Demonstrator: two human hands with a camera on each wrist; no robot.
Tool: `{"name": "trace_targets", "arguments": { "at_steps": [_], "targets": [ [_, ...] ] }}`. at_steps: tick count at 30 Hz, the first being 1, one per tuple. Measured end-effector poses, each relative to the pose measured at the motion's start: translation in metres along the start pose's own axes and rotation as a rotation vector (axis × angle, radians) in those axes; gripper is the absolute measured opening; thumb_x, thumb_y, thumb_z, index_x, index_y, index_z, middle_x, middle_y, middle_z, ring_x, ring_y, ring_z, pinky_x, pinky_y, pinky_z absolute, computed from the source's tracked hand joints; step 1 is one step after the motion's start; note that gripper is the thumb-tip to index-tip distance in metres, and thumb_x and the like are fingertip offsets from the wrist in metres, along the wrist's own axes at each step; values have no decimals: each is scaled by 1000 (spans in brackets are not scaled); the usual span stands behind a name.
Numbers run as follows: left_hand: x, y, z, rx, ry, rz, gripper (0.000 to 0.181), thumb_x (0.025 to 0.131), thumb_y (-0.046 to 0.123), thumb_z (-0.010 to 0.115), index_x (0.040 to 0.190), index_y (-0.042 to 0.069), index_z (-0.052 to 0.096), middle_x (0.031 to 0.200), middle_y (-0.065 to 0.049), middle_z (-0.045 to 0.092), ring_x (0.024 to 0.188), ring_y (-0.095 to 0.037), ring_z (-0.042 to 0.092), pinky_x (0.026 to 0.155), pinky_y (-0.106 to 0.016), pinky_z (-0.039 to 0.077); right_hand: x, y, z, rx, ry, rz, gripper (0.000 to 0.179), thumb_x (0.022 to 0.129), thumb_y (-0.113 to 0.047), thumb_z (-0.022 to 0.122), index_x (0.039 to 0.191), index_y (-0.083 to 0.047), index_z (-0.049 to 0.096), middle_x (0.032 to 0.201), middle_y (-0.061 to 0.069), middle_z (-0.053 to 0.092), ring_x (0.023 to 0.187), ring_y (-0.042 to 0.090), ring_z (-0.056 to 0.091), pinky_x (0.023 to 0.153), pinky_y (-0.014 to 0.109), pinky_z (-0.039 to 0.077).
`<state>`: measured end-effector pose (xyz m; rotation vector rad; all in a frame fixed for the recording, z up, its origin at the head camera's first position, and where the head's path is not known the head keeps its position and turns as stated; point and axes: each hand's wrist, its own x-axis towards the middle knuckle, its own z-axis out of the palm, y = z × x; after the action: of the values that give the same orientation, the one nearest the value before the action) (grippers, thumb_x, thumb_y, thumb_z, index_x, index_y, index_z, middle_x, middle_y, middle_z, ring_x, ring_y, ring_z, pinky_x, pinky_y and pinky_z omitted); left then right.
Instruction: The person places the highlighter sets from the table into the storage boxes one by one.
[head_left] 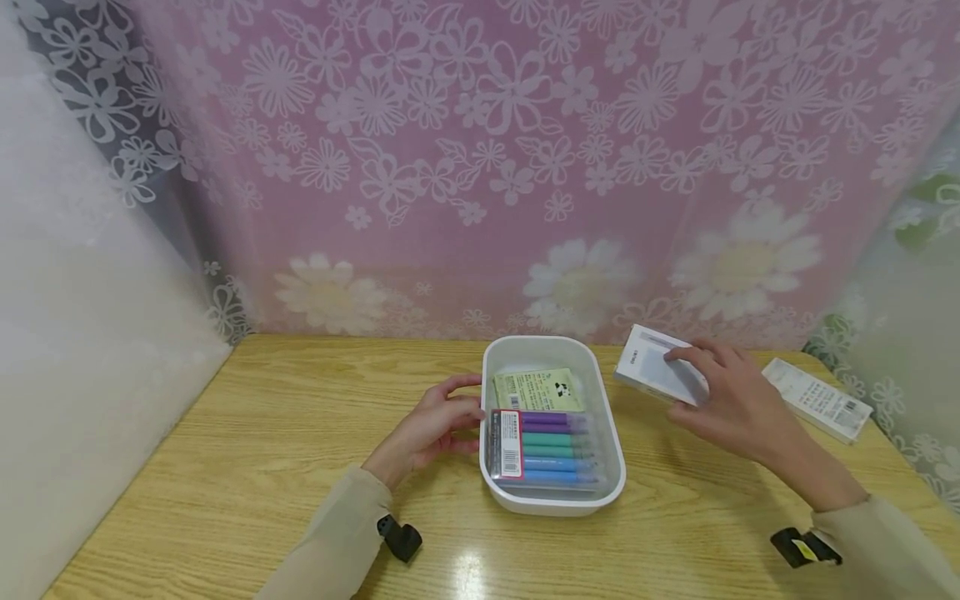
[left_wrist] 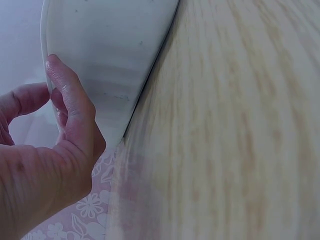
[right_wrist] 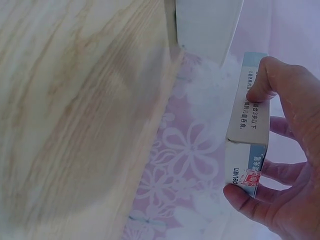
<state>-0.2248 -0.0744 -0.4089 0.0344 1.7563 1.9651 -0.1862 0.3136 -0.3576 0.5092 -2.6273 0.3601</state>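
Note:
A white plastic bin [head_left: 613,467] stands on the wooden table, and my left hand [head_left: 438,421] holds its left rim. In the left wrist view, the thumb and a finger of the left hand [left_wrist: 65,135] meet at the edge of the bin [left_wrist: 115,55]. My right hand [head_left: 738,404] grips a small white and pale blue deli box [head_left: 660,367], tilted, to the right of the bin. The right wrist view shows the fingers and thumb of that hand [right_wrist: 295,140] around the printed box [right_wrist: 248,112]. Inside the bin lie a clear pack of colored pens [head_left: 555,450] and a yellow-green panda packet [head_left: 536,389].
A flat white box with printed text and a barcode [head_left: 821,400] lies on the table [head_left: 315,408] at the right. A pink flowered curtain [head_left: 465,200] hangs behind the table's back edge, with pale sheets at both sides.

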Motion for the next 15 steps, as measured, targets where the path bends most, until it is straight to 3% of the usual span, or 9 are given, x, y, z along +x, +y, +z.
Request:
{"name": "trace_targets", "arguments": {
  "at_steps": [8,15],
  "targets": [
    [1,0,-1,0,0,3,59,91,9,62,147,13,43,133,-19,64,92,-14,69,63,-28,62,8,-9,4,-9,28,-66,51,67,-19,82,116,-14,67,118,12,59,98,35,54,68,44,46],
    [0,1,0,4,-9,1,60,92,9,62,148,13,43,137,-22,62,92,-14,69,65,-28,62,9,-15,6,-23,0,-96,54,68,-21,82,119,-16,66,126,17,60,108,41,56,71,53,52]
  ]
}}
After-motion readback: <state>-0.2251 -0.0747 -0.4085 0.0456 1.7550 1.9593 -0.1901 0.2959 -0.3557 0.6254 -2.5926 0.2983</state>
